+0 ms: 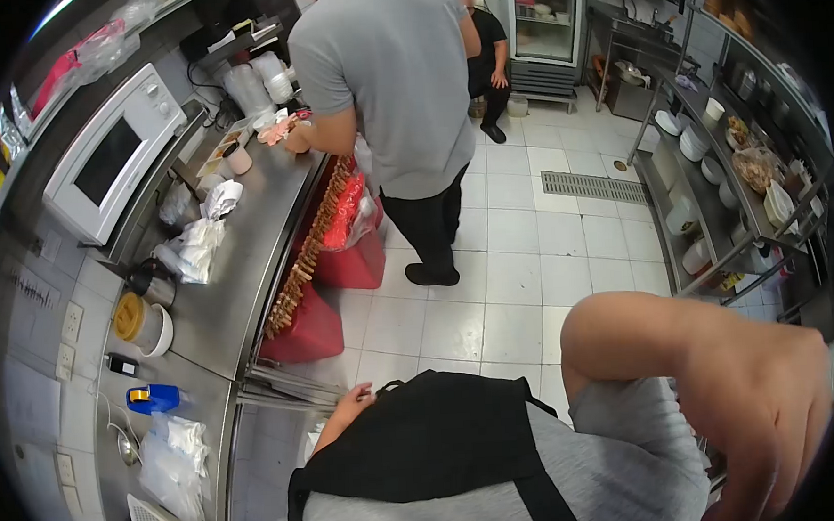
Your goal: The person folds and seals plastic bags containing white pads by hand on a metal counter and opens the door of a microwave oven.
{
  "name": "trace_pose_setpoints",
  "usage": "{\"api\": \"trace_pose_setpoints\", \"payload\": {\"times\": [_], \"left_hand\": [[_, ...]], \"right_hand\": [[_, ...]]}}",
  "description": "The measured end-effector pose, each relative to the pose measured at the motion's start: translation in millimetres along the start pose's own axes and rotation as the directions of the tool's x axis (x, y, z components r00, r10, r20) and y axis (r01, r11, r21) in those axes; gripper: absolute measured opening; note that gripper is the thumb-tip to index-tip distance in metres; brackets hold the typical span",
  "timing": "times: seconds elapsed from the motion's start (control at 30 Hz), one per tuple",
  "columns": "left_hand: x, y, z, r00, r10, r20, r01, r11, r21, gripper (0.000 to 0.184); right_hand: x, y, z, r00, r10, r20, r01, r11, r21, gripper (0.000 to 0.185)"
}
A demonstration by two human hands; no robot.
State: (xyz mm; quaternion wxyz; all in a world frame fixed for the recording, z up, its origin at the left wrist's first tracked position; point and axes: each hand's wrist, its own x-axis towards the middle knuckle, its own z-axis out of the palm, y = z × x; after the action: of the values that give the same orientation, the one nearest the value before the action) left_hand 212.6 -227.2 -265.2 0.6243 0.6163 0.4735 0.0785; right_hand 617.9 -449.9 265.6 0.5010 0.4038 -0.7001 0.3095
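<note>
My left hand point(352, 402) shows at the left edge of my black apron point(408, 440), with its fingers a little apart and nothing visible in them. Large and close to the camera, my right hand point(760, 408) is raised at the right, beside my grey sleeve point(633, 419). Its fingers bend downward and lie pressed together. The fingertips, and whatever they may hold, are hidden at the lower right edge of the view.
A person in a grey shirt point(384, 83) stands by the steel counter point(264, 212), left of centre. Another person point(489, 54) sits farther back. A microwave point(114, 154) is at left, red bins point(303, 328) beside the counter, and a steel rack point(706, 189) with bowls at right.
</note>
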Motion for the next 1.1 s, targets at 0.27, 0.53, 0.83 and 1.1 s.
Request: {"api": "trace_pose_setpoints", "payload": {"times": [0.27,0.53,0.83,1.1], "left_hand": [[-27.0,-24.8,-10.2,0.988,-0.145,-0.053,0.150,0.981,0.120,0.045],[-27.6,-17.5,-28.9,0.976,-0.181,-0.120,0.193,0.977,0.095,0.043],[26.1,-14.2,-106.3,0.965,-0.186,-0.183,0.184,0.982,-0.031,0.040],[48.5,100.1,-215.8,0.828,0.331,-0.452,-0.244,0.939,0.241,0.032]], "right_hand": [[-0.6,5.7,-8.2,0.987,0.160,-0.028,-0.139,0.922,0.362,0.009],[-14.2,69.0,-67.3,0.999,0.020,-0.025,-0.009,0.921,0.390,0.014],[-46.5,183.0,-185.7,0.991,-0.109,-0.083,0.133,0.900,0.415,0.017],[-122.8,325.3,-394.5,0.777,0.507,-0.374,-0.527,0.848,0.055,0.021]]}}
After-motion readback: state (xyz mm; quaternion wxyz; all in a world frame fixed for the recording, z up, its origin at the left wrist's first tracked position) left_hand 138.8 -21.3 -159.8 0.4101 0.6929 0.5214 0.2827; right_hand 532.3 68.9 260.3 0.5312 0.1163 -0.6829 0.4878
